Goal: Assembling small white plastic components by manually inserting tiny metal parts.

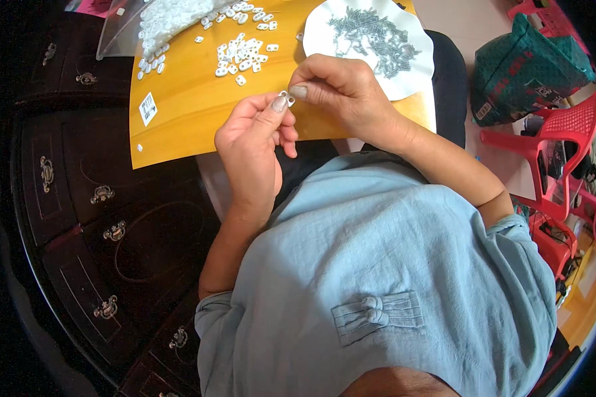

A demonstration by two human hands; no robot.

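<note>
Above the front edge of a yellow board (185, 126), my left hand (248, 145) pinches a small white plastic piece with holes (288, 98) between thumb and fingers. The fingertips of my right hand (347, 89) are closed at the same piece, from its right side. Whether they grip the piece itself or a tiny part is too small to tell. A loose heap of similar white pieces (240, 51) lies just beyond my hands. Behind my right hand sits a white wavy-edged plate (316, 38) bearing many thin grey metal-looking pieces (371, 40).
A clear plastic bag (122, 30) spills more white pieces at the far left. Dark drawers with metal handles (114, 230) stand along the left. To the right are a green bag (530, 69) and a red plastic chair (543, 145).
</note>
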